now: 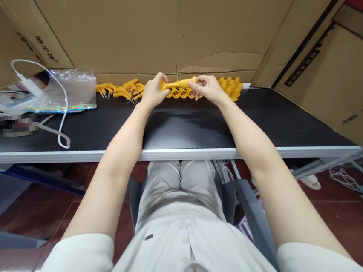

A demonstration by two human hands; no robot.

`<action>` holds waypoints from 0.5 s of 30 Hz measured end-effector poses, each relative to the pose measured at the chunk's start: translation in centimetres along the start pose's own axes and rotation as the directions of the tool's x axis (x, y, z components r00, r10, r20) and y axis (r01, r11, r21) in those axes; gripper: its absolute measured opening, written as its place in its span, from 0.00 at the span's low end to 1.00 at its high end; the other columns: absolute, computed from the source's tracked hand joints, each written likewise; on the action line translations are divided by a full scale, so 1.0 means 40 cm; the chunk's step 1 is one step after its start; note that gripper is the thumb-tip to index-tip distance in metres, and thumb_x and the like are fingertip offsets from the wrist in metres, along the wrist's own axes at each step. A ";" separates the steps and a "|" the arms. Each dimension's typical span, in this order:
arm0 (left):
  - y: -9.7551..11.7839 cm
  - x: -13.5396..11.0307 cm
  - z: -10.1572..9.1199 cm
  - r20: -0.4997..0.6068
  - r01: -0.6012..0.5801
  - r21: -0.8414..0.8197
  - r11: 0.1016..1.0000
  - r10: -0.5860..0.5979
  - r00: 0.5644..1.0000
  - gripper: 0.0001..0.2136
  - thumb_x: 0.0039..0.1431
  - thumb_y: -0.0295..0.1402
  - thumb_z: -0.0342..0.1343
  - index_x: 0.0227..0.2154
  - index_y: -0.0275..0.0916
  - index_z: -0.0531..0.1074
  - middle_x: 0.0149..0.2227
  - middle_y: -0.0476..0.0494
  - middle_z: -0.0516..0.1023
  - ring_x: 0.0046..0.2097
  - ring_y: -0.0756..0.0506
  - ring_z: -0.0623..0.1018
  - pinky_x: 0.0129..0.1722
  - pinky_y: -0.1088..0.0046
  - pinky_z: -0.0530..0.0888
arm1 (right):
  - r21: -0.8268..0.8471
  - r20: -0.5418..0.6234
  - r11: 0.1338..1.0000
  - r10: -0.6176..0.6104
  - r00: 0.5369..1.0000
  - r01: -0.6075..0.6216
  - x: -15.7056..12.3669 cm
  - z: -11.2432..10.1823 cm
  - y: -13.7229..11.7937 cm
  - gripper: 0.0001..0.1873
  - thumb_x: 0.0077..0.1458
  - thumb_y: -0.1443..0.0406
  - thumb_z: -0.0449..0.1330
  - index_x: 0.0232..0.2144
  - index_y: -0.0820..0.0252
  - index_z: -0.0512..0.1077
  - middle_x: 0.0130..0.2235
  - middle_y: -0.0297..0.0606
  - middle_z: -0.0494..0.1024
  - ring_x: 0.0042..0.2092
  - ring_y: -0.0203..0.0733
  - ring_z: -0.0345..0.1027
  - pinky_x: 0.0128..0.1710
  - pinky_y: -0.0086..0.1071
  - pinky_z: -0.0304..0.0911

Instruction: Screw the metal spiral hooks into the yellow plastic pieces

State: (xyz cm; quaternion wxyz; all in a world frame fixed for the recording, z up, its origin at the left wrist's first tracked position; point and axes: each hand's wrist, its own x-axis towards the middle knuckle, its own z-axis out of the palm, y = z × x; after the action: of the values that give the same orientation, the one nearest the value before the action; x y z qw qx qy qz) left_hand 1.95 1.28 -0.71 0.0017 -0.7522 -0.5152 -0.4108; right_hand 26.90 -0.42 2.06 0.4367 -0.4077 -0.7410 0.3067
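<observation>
Over the far side of the black table, my left hand (154,91) and my right hand (208,89) hold a long yellow plastic piece (181,84) level between them. My left fingers are closed round its narrower left end, and my right fingers pinch its wider right end. Just below and behind it, a row of yellow round hollow parts (183,94) faces me, each with something dark inside. Left of my left hand lies a heap of yellow stick-like parts (124,90), with metal springs (132,101) at their ends. More yellow knobbed parts (231,87) stand beside my right hand.
Cardboard walls (171,26) close off the back and right side. On the left of the table (97,131) are a clear plastic bag (74,84), a white adapter (32,87) and its looping white cable (64,100). A metal edge (183,153) runs along the front.
</observation>
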 end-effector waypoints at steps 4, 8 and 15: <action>-0.002 0.004 0.003 -0.036 -0.015 -0.004 1.000 0.014 0.999 0.16 0.56 0.27 0.64 0.46 0.48 0.74 0.36 0.45 0.81 0.49 0.33 0.84 0.55 0.53 0.75 | 0.024 -0.051 1.000 0.015 0.999 -0.014 0.004 0.009 -0.001 0.34 0.51 0.33 0.69 0.29 0.58 0.74 0.24 0.35 0.74 0.24 0.36 0.68 0.27 0.32 0.70; 0.013 0.004 -0.002 -0.093 -0.070 -0.007 0.998 0.069 0.993 0.14 0.56 0.26 0.63 0.44 0.47 0.73 0.37 0.45 0.81 0.47 0.34 0.84 0.53 0.57 0.75 | 0.095 -0.089 0.991 0.103 0.991 -0.095 0.020 0.020 0.012 0.39 0.53 0.28 0.62 0.25 0.58 0.72 0.21 0.33 0.69 0.20 0.33 0.61 0.20 0.29 0.62; 0.034 0.000 -0.008 -0.046 -0.021 -0.030 0.999 0.020 0.999 0.15 0.54 0.26 0.63 0.43 0.46 0.72 0.38 0.45 0.82 0.49 0.34 0.84 0.54 0.58 0.75 | 0.234 -0.043 0.932 0.294 0.955 -0.277 0.025 0.020 -0.005 0.37 0.52 0.29 0.65 0.37 0.55 0.75 0.24 0.30 0.69 0.21 0.31 0.58 0.18 0.27 0.58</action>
State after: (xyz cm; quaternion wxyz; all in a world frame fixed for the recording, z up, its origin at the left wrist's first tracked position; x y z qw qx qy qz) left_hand 2.78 0.49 0.07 0.0063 -0.7480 -0.5009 -0.4354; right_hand 25.82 0.28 2.29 0.4593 -0.4705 -0.6167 0.4327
